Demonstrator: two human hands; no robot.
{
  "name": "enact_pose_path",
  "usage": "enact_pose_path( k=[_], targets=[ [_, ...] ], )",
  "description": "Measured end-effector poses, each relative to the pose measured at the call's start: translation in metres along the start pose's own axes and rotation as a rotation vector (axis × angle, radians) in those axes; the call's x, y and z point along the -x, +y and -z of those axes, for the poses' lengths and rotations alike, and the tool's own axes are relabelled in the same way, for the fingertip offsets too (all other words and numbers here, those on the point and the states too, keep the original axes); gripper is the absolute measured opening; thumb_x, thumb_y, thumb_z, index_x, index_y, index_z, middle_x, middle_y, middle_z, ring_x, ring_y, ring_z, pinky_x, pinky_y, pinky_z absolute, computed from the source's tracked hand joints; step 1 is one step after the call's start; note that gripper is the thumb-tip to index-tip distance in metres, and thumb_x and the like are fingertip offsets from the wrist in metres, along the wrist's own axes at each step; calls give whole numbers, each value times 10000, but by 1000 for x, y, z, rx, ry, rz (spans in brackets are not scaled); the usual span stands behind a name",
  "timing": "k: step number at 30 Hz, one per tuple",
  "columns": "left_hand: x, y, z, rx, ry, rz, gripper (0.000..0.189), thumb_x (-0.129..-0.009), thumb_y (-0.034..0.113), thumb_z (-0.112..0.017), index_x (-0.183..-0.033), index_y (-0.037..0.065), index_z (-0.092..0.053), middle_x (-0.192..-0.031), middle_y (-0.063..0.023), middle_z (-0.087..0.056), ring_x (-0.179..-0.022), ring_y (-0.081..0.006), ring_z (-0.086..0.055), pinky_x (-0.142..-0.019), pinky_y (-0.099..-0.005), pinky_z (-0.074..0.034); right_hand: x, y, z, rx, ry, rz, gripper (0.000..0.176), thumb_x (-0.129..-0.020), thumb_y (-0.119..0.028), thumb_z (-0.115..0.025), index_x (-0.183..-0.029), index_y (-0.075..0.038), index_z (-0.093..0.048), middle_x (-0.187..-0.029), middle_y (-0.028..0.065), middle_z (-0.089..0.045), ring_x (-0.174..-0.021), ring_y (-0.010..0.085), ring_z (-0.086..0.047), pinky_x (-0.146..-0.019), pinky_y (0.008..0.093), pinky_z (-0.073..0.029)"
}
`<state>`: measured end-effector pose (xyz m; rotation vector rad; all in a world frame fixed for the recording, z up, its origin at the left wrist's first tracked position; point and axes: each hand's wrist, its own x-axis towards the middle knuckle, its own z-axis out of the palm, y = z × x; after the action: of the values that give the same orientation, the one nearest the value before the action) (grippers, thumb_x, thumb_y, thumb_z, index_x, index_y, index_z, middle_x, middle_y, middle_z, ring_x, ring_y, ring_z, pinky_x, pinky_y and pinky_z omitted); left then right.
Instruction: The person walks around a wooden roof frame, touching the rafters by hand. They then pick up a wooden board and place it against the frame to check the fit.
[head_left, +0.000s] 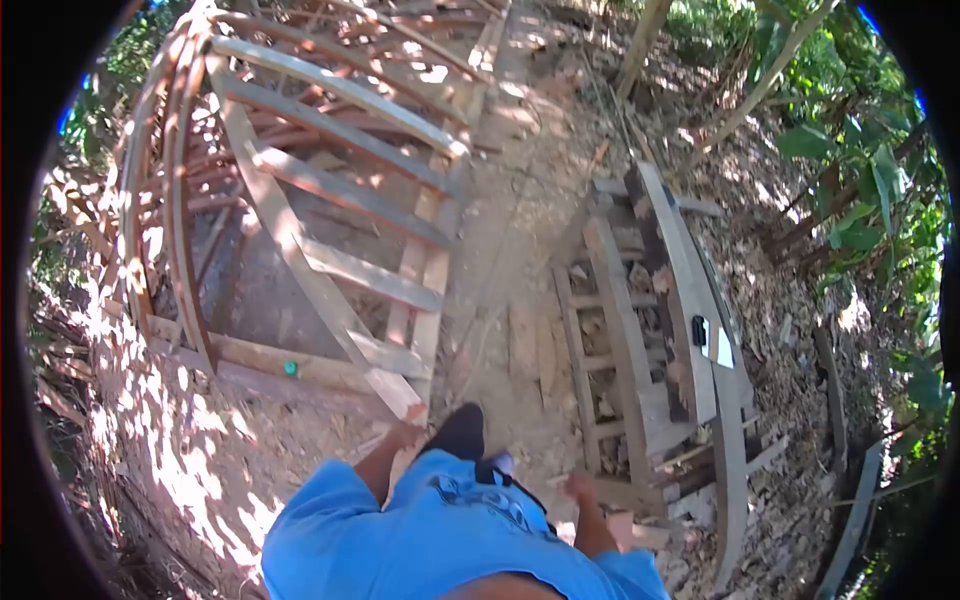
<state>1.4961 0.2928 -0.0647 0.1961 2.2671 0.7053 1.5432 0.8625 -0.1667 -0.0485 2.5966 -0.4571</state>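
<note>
My left hand (pixel 404 433) hangs low at my left side, right by the lower end of a long wooden beam (pixel 325 270) and overlapping it in this view. Its fingers are small and blurred. My right hand (pixel 579 486) is out at my right side, close to the near end of a stack of timber (pixel 618 330); its fingers do not show clearly either. Several short wooden boards (pixel 350 200) run across from the long beam to another beam (pixel 430 270) like ladder rungs.
Curved wooden pieces (pixel 172 200) rise at the left of the frame. A small green round thing (pixel 290 368) lies on the bottom beam. On the right-hand planks sit a black object (pixel 698 330) and a white sheet (pixel 722 346). Dirt and leaf litter run between the timber piles, with trees around.
</note>
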Motion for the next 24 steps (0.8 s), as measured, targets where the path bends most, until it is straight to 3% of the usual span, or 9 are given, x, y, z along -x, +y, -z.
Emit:
enact_pose_path(
  k=[3, 5, 9, 13, 14, 16, 17, 20, 24],
  targets=[
    [-28, 50, 32, 338, 44, 357, 294, -867, 304, -430, -949, 95, -619, -856, -113, -631, -699, -251, -638, -580, -358, -516, -90, -14, 106, 518, 449, 364, 221, -751, -278, -585, -773, -59, -607, -692, 93, -617, -637, 252, -607, -538, 394, -468],
    [-56, 60, 50, 225, 130, 256, 330, -878, 326, -409, -944, 81, -620, -884, -148, -626, -739, -281, -634, -673, -371, -509, -164, -25, 141, -368, 278, -51, 228, -791, -278, -572, -862, -62, -588, -700, 64, -607, -553, 185, -565, -480, 313, -454],
    [-143, 43, 96, 339, 44, 336, 414, -894, 387, -361, -944, 73, -626, -942, -194, -616, -806, -319, -624, -765, -406, -481, -239, -155, 278, -1026, 143, -315, 152, -842, -222, -538, -857, -77, -579, -694, 24, -597, -547, 121, -544, -468, 279, -446],
    [-258, -26, 159, 57, 199, 349, 432, -903, 374, -340, -960, 55, -626, -991, -182, -621, -918, -323, -606, -828, -451, -447, -329, -130, 226, -774, 59, 113, 170, -861, -256, -547, -876, -88, -569, -729, 19, -583, -638, 132, -574, -554, 286, -478],
    [-270, -14, 219, -167, -57, 180, 420, -905, 342, -333, -975, 45, -621, -1009, -197, -615, -962, -333, -591, -832, -475, -439, -351, -100, 205, -679, -41, 126, 185, -854, -269, -549, -906, -92, -562, -759, 24, -590, -670, 149, -585, -577, 304, -488],
    [-310, -18, 293, -49, 76, 114, 359, -886, 301, -362, -991, 51, -597, -952, -227, -609, -945, -357, -582, -771, -487, -452, -338, -174, 276, -1287, -444, -530, 172, -846, -213, -496, -871, -120, -639, -646, 68, -577, -539, 172, -551, -465, 320, -442],
    [-333, -22, 320, -199, 357, 103, 342, -885, 302, -384, -976, 39, -582, -890, -212, -617, -905, -352, -590, -753, -476, -459, -357, -181, 282, -1191, -472, -516, 156, -840, -197, -503, -867, -121, -637, -644, 56, -570, -527, 163, -540, -450, 309, -431],
    [-365, 7, 439, 379, 580, 139, 399, -856, 387, -481, -982, 27, -597, -915, -197, -623, -894, -330, -596, -768, -440, -459, -407, -162, 279, -1326, -650, -584, 113, -821, -152, -525, -848, -103, -622, -619, 23, -535, -481, 145, -506, -410, 272, -406],
    [-406, 24, 540, 842, 589, 200, 474, -826, 443, -536, -1005, 9, -602, -973, -189, -623, -934, -322, -585, -798, -402, -449, -486, -225, 347, -1084, -382, -550, 111, -823, -176, -532, -804, -87, -596, -603, 31, -521, -450, 139, -484, -383, 263, -389]
  ],
)
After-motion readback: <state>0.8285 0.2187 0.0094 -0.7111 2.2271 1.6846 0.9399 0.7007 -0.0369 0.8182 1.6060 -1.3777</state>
